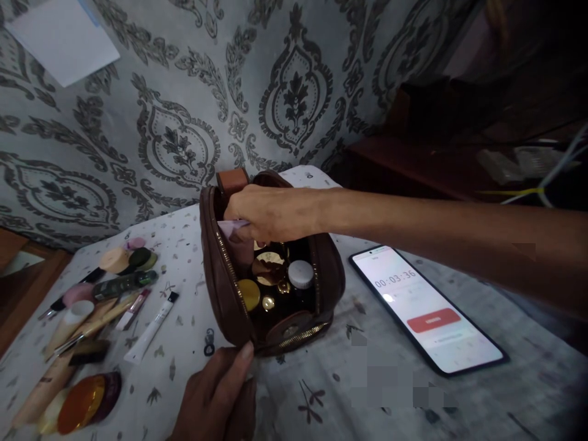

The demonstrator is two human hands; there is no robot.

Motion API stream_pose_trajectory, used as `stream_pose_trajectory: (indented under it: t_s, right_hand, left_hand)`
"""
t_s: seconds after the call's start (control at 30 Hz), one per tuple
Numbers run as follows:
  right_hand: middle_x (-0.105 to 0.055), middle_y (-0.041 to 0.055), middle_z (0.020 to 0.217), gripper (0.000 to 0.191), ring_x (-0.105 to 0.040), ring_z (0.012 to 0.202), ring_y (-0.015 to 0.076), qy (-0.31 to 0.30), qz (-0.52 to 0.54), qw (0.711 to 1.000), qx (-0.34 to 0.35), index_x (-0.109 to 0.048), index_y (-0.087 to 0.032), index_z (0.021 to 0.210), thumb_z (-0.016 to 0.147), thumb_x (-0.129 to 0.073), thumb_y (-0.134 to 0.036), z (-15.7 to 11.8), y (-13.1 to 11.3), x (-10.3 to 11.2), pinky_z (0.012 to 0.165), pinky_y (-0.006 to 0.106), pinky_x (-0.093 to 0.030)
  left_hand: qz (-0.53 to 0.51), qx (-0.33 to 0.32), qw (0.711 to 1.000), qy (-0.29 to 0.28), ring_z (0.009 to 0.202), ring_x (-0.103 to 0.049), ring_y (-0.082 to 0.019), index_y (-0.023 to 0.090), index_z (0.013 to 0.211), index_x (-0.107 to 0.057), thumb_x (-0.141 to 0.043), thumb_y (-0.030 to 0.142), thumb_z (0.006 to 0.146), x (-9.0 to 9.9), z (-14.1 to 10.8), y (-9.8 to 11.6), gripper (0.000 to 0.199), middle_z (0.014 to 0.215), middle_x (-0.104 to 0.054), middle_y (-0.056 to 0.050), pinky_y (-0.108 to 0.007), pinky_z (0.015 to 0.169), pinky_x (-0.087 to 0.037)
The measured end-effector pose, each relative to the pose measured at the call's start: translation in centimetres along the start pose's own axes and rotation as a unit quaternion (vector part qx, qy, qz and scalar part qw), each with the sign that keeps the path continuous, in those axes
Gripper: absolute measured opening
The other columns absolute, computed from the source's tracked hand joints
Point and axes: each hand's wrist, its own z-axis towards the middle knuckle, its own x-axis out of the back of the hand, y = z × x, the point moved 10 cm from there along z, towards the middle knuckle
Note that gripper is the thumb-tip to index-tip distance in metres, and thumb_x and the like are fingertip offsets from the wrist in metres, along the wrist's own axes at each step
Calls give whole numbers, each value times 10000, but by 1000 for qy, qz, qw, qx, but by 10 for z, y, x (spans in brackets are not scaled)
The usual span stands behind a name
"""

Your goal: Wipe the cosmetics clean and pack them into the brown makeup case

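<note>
An unzipped brown cosmetic bag (211, 263) stands in the middle of the patterned sheet. My right hand (264, 214) reaches down into its far left part, fingers curled on a pale lilac item (231, 228) whose kind I cannot make out; some fingertips are hidden. Inside the bag are a white-capped container (301, 274), a yellow lid (248, 294), a round gold lid (269, 268) and small gold-topped pieces. My left hand (215, 392) is closed at the bag's near corner, thumb and fingers pinching its edge by the zip.
Left on the sheet (160, 392) lie several cosmetics: a white tube (151, 329), a dark green bottle (124, 284), brushes and an orange-lidded jar (81, 404). A phone (429, 309) with a running timer lies right of the bag. Behind hangs a patterned curtain (294, 92).
</note>
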Motion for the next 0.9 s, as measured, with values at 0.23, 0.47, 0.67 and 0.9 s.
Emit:
stream_pose_trajectory:
  t_s: [0.23, 0.47, 0.67, 0.9]
  right_hand:
    - [-678, 13, 738, 121, -625, 748, 140, -16, 18, 999, -39, -689, -143, 857, 817, -602, -69, -1, 6, -6, 636, 223, -409]
    - [-666, 7, 742, 100, -626, 763, 147, 42, 31, 998, -44, -673, -157, 880, 805, -631, -106, -1, 12, 7, 664, 224, -420]
    - [-633, -1, 676, 60, -597, 693, 133, 72, 32, 994, -80, -656, -157, 882, 837, -622, -175, 0, 19, 17, 623, 225, -405]
    - [-666, 26, 806, 119, -596, 729, 136, 10, 3, 1000, -26, -655, -143, 876, 785, -613, -80, 1, 5, 3, 580, 226, -369]
  left_hand:
    - [16, 14, 1000, -14, 872, -726, -142, 256, 1506, -354, -509, 168, 964, -3, -12, -7, 571, 1021, -725, -67, -201, 704, -593]
    - [52, 30, 998, 21, 853, -711, -131, 298, 1503, -385, -556, 165, 941, -1, -19, -8, 603, 1020, -719, -64, -192, 721, -581]
    - [51, 24, 998, 35, 878, -708, -138, 288, 1514, -361, -534, 151, 954, 0, -19, -6, 602, 1005, -719, -68, -205, 725, -578]
    - [36, 9, 999, 20, 884, -719, -178, 249, 1531, -332, -522, 142, 959, -3, -19, -5, 612, 1026, -723, -91, -255, 694, -605]
